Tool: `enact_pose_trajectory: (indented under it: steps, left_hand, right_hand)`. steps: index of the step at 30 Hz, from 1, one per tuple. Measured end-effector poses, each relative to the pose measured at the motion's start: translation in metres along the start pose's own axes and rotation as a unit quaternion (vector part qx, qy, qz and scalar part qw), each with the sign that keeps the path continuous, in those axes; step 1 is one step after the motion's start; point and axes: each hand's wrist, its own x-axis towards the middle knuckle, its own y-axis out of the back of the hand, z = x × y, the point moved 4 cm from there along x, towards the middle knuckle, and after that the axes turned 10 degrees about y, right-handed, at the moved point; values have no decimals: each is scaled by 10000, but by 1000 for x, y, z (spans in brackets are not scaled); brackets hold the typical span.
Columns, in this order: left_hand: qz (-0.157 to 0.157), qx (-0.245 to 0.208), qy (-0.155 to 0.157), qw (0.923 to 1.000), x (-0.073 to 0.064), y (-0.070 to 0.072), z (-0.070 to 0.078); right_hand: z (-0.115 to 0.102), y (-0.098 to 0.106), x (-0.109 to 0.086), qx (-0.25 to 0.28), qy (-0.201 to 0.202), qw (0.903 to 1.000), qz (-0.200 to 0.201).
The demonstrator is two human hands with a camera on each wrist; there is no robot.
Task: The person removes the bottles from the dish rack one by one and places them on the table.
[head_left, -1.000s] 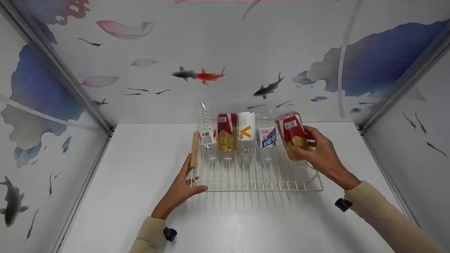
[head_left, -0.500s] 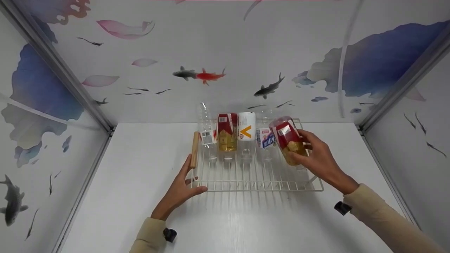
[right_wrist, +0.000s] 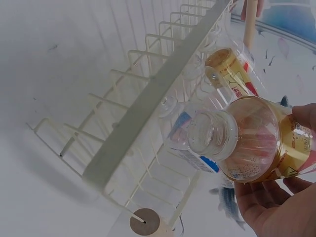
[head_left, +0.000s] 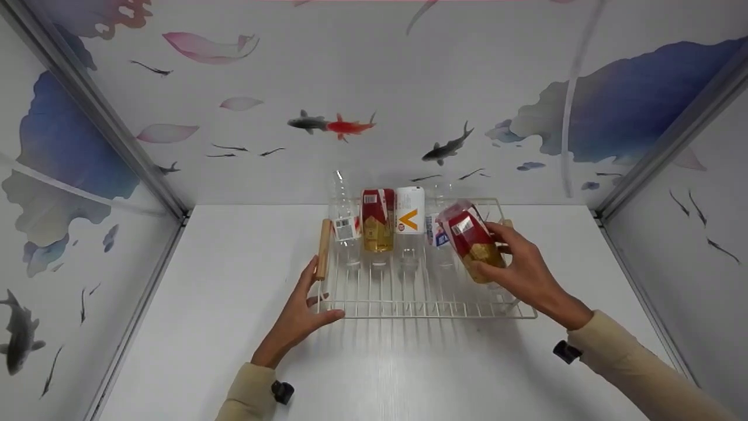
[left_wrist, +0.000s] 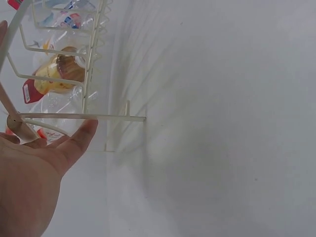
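Observation:
My right hand (head_left: 522, 272) grips an empty clear plastic bottle (head_left: 472, 238) with a red and gold label, tilted over the right part of a white wire rack (head_left: 426, 310). In the right wrist view its capless neck (right_wrist: 212, 133) points toward the rack's front rail. My left hand (head_left: 299, 310) holds the rack's front left corner, thumb on the front wire and fingers by the wooden handle (head_left: 323, 250). In the rack, from left, lie a clear bottle (head_left: 347, 228), another red and gold bottle (head_left: 377, 219), a white-labelled bottle (head_left: 409, 210) and a blue-and-white-labelled bottle (head_left: 437, 230), partly hidden.
The rack stands on a white table (head_left: 374, 374) near the back wall (head_left: 374, 76), which is printed with fish and petals. Side walls (head_left: 701, 234) with metal corner strips close in the space. A second wooden handle (right_wrist: 144, 221) sits on the rack's right side.
The right hand has moved the red and gold bottle left and toward the front, tilting it further, so it now overlaps the blue-and-white-labelled bottle. The left hand and rack have stayed still.

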Motion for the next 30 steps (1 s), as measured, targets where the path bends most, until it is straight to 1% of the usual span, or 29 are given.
enact_pose_trajectory:
  steps: [3, 9, 19, 25, 30]
  left_hand:
    - [65, 83, -160, 9998, 0, 1, 3]
    - [61, 131, -300, 9994, 0, 1, 6]
    - [41, 110, -218, 9997, 0, 1, 6]
    - [60, 161, -181, 9997, 0, 1, 5]
    - [74, 210, -100, 9997, 1, 0, 6]
  right_hand:
    - [-2, -1, -1, 16, 4, 10000, -18]
    - [-4, -3, -3, 12, -20, 10000, -67]
    - [-6, -8, -6, 7, 75, 9998, -171]
    - [-10, -12, -8, -54, 257, 9993, -273]
    - [-14, -16, -8, 24, 430, 9985, -330]
